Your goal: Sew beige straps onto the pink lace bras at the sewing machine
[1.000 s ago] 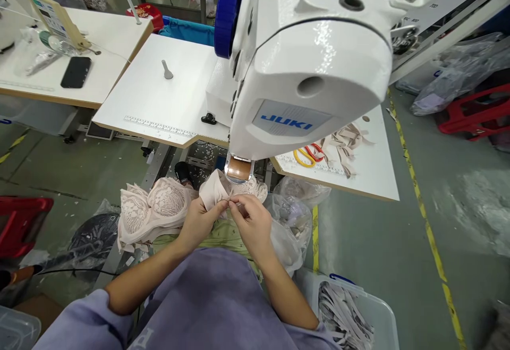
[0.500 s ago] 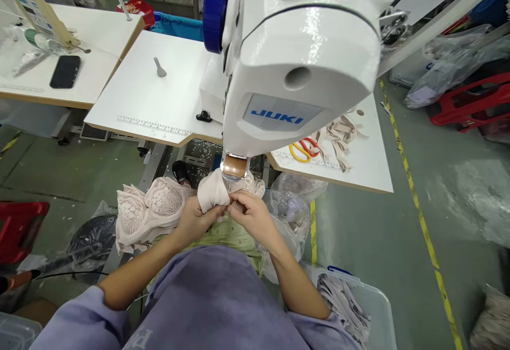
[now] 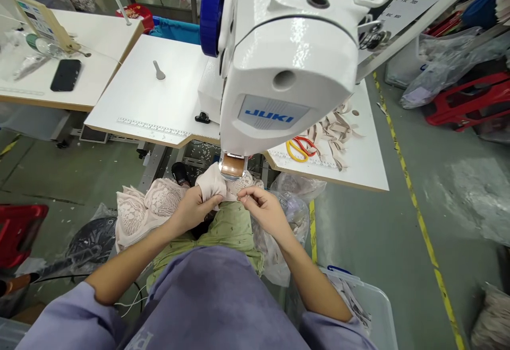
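A pale pink bra (image 3: 212,181) lies bunched under the needle end of the white sewing machine (image 3: 287,68). My left hand (image 3: 196,207) is closed on its left part, the thumb pressing on the cloth. At the bra's right edge my right hand (image 3: 263,207) pinches with thumb and forefinger; its fingertips are at the cloth edge, and what lies between them is too small to make out. More lace bras (image 3: 153,206) hang in a pile to the left of my left hand. The needle itself is hidden by the machine head.
Yellow and red scissors (image 3: 300,149) and beige fabric strips (image 3: 334,132) lie on the table right of the machine. A grey tool (image 3: 158,70) rests on the left tabletop, and a black phone (image 3: 66,75) on the neighbouring table. A clear bin (image 3: 378,307) stands at my right.
My right hand has moved right, away from my left hand, which has shifted slightly left. The bra's lower edge now shows between them. The view has tilted a little.
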### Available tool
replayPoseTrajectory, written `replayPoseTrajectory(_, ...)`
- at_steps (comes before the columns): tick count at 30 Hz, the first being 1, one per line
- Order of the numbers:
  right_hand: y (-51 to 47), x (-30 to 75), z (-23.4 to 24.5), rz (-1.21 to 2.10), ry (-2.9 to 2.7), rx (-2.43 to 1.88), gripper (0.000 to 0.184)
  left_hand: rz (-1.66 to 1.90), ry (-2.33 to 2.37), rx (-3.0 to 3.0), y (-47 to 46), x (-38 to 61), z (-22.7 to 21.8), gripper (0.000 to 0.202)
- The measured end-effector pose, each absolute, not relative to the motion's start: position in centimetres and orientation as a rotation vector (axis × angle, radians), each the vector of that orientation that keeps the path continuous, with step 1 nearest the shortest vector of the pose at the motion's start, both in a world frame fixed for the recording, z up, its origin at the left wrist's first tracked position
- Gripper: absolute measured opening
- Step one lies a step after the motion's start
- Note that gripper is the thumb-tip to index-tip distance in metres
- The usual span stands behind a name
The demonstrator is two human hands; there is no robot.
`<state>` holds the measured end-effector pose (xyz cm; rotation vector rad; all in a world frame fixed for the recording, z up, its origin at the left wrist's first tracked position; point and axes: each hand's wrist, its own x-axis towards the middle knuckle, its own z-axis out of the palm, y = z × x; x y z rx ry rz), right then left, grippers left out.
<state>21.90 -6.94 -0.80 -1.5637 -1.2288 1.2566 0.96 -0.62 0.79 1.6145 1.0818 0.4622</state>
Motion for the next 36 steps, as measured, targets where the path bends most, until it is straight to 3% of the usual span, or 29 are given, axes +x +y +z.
replayPoseTrajectory(15,-7.7,22.0,2.1,1.107,-1.607,-1.642,0.011,0.29,1.002,1.805,-1.1,2.4,2.8,0.024)
replayPoseTrajectory(18,-7.1,22.7,2.0,1.173,-1.616,-1.63,0.018,0.292,1.019,1.794,-0.9,2.5,2.8,0.029)
replayPoseTrajectory(22,-6.0,23.3,1.3,1.328,-1.525,-1.544,0.014,0.334,1.034,1.719,-0.6,2.7,2.9,0.03)
replayPoseTrajectory(30,-5.9,22.4,-0.2,1.678,-0.881,-1.449,0.028,0.348,0.983,1.322,-0.2,3.1,2.4,0.031)
replayPoseTrajectory(36,-6.0,22.3,0.9,1.389,-1.205,-1.555,0.024,0.437,1.029,1.356,-0.2,3.8,2.8,0.029)
